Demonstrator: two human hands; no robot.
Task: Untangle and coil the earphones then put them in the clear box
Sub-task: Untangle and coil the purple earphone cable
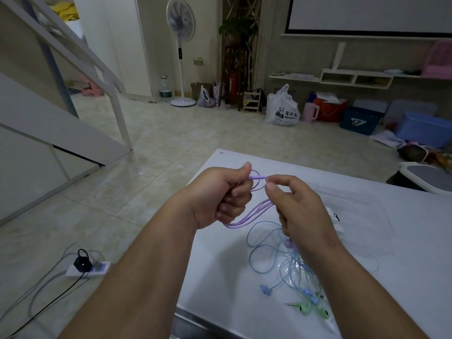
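Both hands' fingers [234, 209] tight on purple earphones [252, 214]: left hand [220, 194] round loops, right hand [300, 211] at one end.

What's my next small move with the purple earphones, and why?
Probably wind the loose end round the bundle: your left hand grips the purple earphones already looped, and your right hand pinches that end beside the loops.

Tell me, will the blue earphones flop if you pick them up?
Probably floppy: the blue earphones lie in loose, thin loops on the table. Likely light too. They may drag the green earphones along, since the cords look tangled.
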